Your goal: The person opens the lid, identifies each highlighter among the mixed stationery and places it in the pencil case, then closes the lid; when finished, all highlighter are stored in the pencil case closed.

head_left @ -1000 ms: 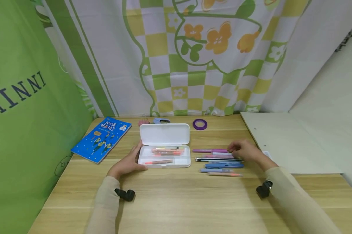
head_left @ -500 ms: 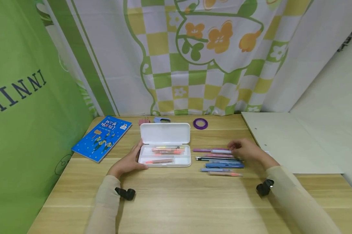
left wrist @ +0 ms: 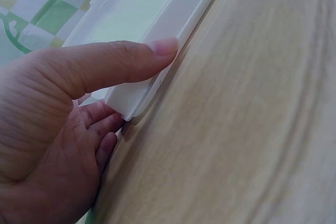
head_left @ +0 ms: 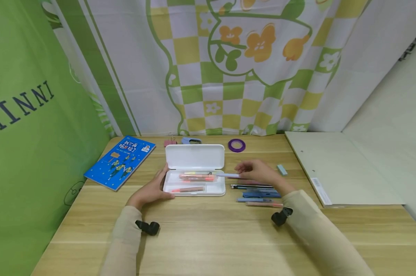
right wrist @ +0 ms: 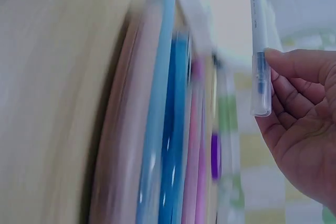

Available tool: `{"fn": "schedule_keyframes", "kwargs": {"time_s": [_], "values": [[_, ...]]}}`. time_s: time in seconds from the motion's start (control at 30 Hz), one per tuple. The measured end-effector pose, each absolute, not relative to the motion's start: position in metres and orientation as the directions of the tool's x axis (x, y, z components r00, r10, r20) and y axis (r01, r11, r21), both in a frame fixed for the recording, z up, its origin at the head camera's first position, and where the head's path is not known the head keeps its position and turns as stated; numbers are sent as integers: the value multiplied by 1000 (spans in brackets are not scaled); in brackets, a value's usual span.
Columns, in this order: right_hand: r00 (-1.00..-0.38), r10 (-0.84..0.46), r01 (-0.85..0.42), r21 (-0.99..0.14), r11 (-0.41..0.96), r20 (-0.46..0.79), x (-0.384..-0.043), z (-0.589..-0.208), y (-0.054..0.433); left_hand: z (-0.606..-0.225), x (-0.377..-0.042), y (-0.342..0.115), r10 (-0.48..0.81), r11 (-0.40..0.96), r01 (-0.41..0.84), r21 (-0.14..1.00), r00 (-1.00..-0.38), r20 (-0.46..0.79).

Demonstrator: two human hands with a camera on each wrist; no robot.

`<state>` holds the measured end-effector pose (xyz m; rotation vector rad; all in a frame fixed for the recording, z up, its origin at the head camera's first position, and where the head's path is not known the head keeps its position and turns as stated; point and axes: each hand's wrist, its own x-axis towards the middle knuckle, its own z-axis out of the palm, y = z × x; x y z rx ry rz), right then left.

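Note:
The white pencil case (head_left: 194, 157) stands with its lid raised and several pens (head_left: 197, 177) inside. My left hand (head_left: 152, 188) grips its left end; in the left wrist view the thumb (left wrist: 131, 59) lies along the front wall, with the other fingers behind the corner. My right hand (head_left: 258, 172) pinches a pale lavender pen (head_left: 227, 175), whose tip end overlaps the case's right edge in the head view. Its clear cap (right wrist: 261, 98) shows in the right wrist view. Below that hand lies a row of pens, among them a blue pen (head_left: 260, 194) and a beige one (head_left: 263, 204).
A blue book (head_left: 119, 163) lies at the left. Behind the case are a pink clip (head_left: 170, 143), a light-blue item (head_left: 190, 141) and a purple tape roll (head_left: 236, 145). To the right are a small pale-blue eraser (head_left: 282, 170) and a large cream board (head_left: 346, 168).
My right hand has picked the lavender pen from the row and carried it left to the case. The small eraser behind that hand now shows. My left hand stays in place.

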<state>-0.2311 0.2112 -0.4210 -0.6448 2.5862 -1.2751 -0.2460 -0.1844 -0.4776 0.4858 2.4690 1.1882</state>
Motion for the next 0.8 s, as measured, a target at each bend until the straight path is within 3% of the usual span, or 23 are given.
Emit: {"fn": "schedule_keyframes", "kwargs": {"time_s": [0.4, 0.8], "values": [[-811, -580, -379, -823, 423, 75, -245, -426, 96, -476, -246, -185, 447, 586, 144, 797, -878, -170], [-861, -509, -344, -764, 545, 24, -245, -444, 59, -482, -249, -188, 488, 544, 203, 814, -866, -111]]}}
